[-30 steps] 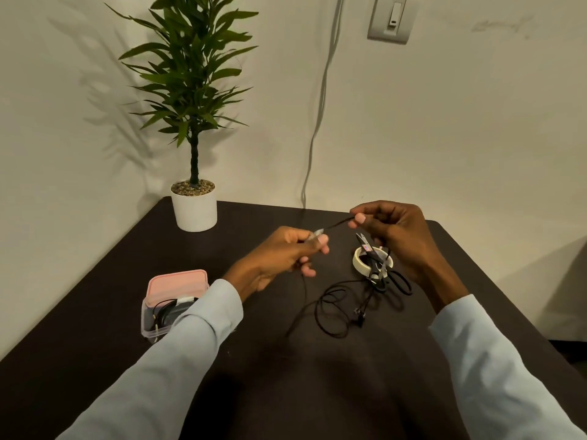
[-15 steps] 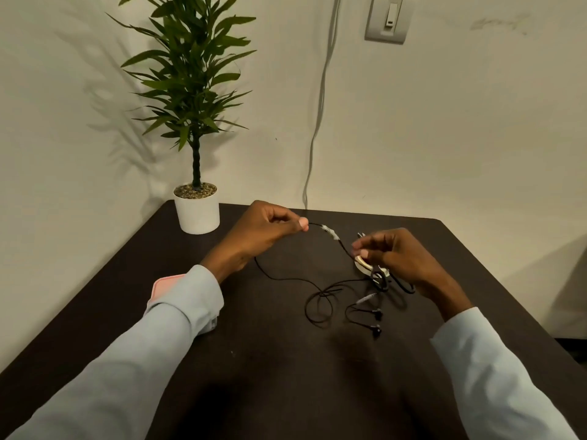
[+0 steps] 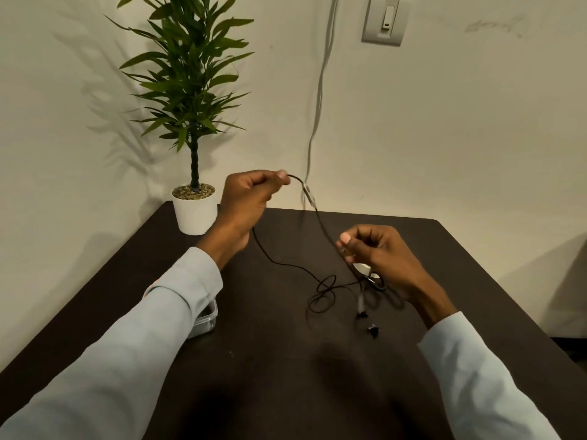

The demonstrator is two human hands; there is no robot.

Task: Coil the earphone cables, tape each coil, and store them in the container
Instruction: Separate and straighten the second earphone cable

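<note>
Left hand [image 3: 251, 193] higher, cable [image 3: 324, 227] slanting down-right.

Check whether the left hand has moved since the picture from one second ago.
Yes. The left hand, pinching the earphone cable, has risen and gone toward the wall: it now sits level with the white plant pot, well past its earlier spot nearer the person.

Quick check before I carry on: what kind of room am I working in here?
Probably a home or small office corner, not a workshop: a dark table pushed against plain walls, a potted plant at its back corner, and a wall switch with a cable running down the wall.
</note>
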